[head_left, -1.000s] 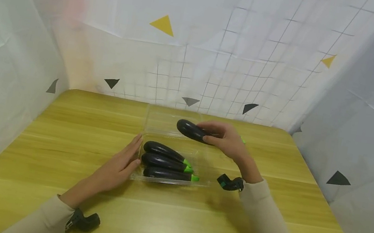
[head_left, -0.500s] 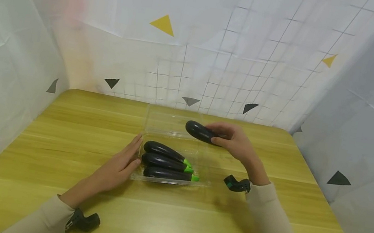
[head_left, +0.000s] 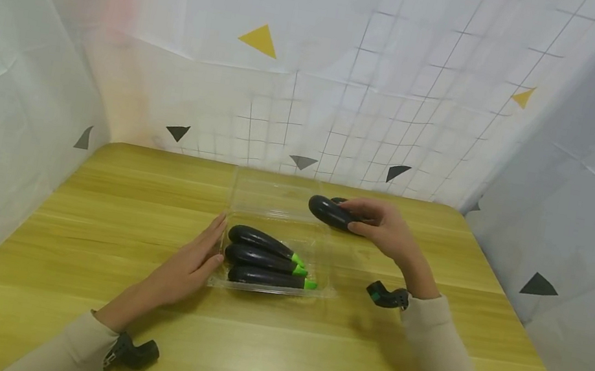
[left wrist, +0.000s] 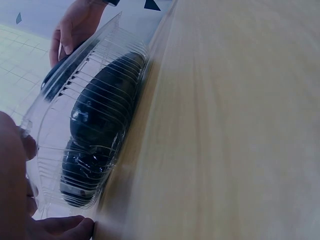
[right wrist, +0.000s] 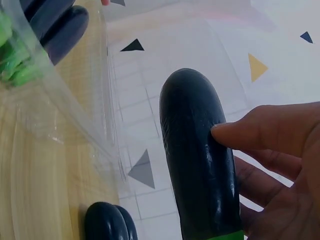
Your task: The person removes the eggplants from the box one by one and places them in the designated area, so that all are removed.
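Observation:
My right hand (head_left: 384, 229) pinches a dark purple eggplant (head_left: 331, 213) between thumb and fingers, in the air at the lid's right side. In the right wrist view, this eggplant (right wrist: 197, 145) stands upright with a bit of green at its lower end. My left hand (head_left: 190, 263) rests with extended fingers against the left wall of a clear plastic container (head_left: 271, 290). Three eggplants (head_left: 262, 258) with green stems lie side by side inside it. The container's clear lid (head_left: 266, 195) is folded back behind it.
More dark eggplants (right wrist: 105, 222) lie beyond the container, low in the right wrist view; my right hand mostly covers them in the head view. The wooden table (head_left: 267, 364) ends at white sheeting (head_left: 195, 90) on the back and sides.
My right hand has moved right with the eggplant, away from above the lid. Another eggplant behind it has come partly into sight. The left hand and the container have stayed put.

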